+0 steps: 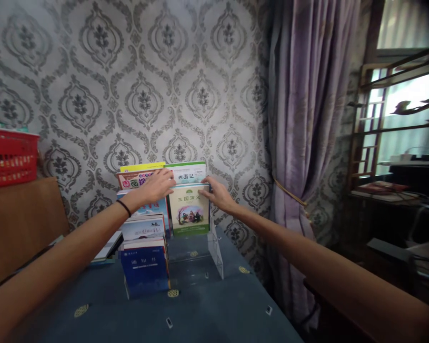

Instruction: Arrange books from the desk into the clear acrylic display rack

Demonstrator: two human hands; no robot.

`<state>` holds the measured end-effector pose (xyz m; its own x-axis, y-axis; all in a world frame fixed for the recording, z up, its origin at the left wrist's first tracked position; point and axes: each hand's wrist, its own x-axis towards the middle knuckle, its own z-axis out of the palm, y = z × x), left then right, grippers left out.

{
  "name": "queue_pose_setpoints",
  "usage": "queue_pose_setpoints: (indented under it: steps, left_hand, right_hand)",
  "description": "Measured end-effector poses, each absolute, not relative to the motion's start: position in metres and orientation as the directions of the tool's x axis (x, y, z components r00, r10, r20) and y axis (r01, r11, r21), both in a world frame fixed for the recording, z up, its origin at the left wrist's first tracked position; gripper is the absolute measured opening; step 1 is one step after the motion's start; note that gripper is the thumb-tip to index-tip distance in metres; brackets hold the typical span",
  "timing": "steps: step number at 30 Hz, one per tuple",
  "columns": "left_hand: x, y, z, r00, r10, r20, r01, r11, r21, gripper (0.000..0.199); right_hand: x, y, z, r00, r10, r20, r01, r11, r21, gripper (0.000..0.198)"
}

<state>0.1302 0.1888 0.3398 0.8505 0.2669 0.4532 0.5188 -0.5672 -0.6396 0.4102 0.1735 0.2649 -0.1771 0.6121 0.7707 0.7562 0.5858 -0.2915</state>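
Note:
A cream and green book with a picture of small figures stands upright in a clear tiered book rack. My left hand reaches over the left column of books, its curled fingertips at this book's upper left corner. At the upper right corner, my right hand pinches the book's edge between thumb and fingers. Directly behind it stands a green-edged book, its lower part hidden. The left column holds a dark blue book in front, then a pale book and a blue book.
The rack stands on a dark blue tablecloth against a patterned wall. Left of it, a red basket sits on a brown box, with a flat book lying nearby. A purple curtain hangs to the right.

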Motion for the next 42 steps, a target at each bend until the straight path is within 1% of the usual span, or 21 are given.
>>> queue_pose_setpoints:
  steps: [3, 5, 7, 9, 12, 15, 19, 24, 27, 30, 32, 34, 42]
  left_hand:
    - [0.113, 0.191, 0.356, 0.806, 0.244, 0.539, 0.567, -0.579, -0.586, 0.024]
    - [0.095, 0.193, 0.369, 0.755, 0.278, 0.594, 0.630, -0.558, -0.541, 0.026]
    - [0.076, 0.196, 0.379, 0.716, 0.333, 0.614, 0.680, -0.533, -0.503, 0.030]
    - [0.059, 0.202, 0.385, 0.695, 0.388, 0.605, 0.708, -0.518, -0.481, 0.032]
    - [0.042, 0.214, 0.385, 0.682, 0.452, 0.574, 0.726, -0.509, -0.461, 0.021]
    - [0.037, 0.226, 0.383, 0.671, 0.487, 0.560, 0.740, -0.490, -0.461, 0.013]
    - [0.038, 0.237, 0.382, 0.648, 0.509, 0.567, 0.761, -0.459, -0.458, 0.013]
    - [0.039, 0.238, 0.382, 0.637, 0.545, 0.545, 0.770, -0.470, -0.431, 0.017]
    - [0.039, 0.235, 0.381, 0.634, 0.534, 0.560, 0.772, -0.480, -0.417, 0.020]
    - [0.042, 0.236, 0.379, 0.632, 0.509, 0.584, 0.771, -0.493, -0.405, 0.033]
    - [0.044, 0.239, 0.376, 0.615, 0.504, 0.606, 0.781, -0.492, -0.385, 0.041]
    - [0.044, 0.243, 0.374, 0.593, 0.506, 0.626, 0.796, -0.485, -0.362, 0.043]
    - [0.043, 0.247, 0.370, 0.602, 0.504, 0.620, 0.780, -0.539, -0.318, 0.035]
  right_hand:
    - [0.411, 0.174, 0.266, -0.180, 0.597, 0.782, 0.741, 0.605, -0.292, 0.025]
    - [0.412, 0.175, 0.267, -0.190, 0.586, 0.788, 0.734, 0.617, -0.282, 0.026]
    - [0.413, 0.175, 0.269, -0.203, 0.580, 0.789, 0.741, 0.618, -0.263, 0.027]
    - [0.412, 0.176, 0.272, -0.217, 0.580, 0.786, 0.760, 0.605, -0.237, 0.029]
    - [0.407, 0.175, 0.279, -0.244, 0.583, 0.775, 0.786, 0.587, -0.194, 0.032]
    - [0.396, 0.175, 0.290, -0.291, 0.564, 0.773, 0.801, 0.586, -0.126, 0.036]
    - [0.375, 0.179, 0.307, -0.354, 0.535, 0.767, 0.832, 0.554, -0.002, 0.034]
    - [0.347, 0.188, 0.329, -0.410, 0.511, 0.755, 0.859, 0.494, 0.133, 0.030]
    - [0.331, 0.189, 0.340, -0.401, 0.515, 0.757, 0.882, 0.440, 0.168, 0.031]
    - [0.318, 0.190, 0.348, -0.410, 0.529, 0.743, 0.890, 0.412, 0.198, 0.035]
    - [0.311, 0.191, 0.352, -0.418, 0.540, 0.731, 0.891, 0.400, 0.214, 0.037]
    - [0.303, 0.193, 0.355, -0.410, 0.557, 0.722, 0.898, 0.386, 0.212, 0.039]
    - [0.265, 0.206, 0.375, -0.306, 0.706, 0.638, 0.945, 0.305, 0.116, 0.042]
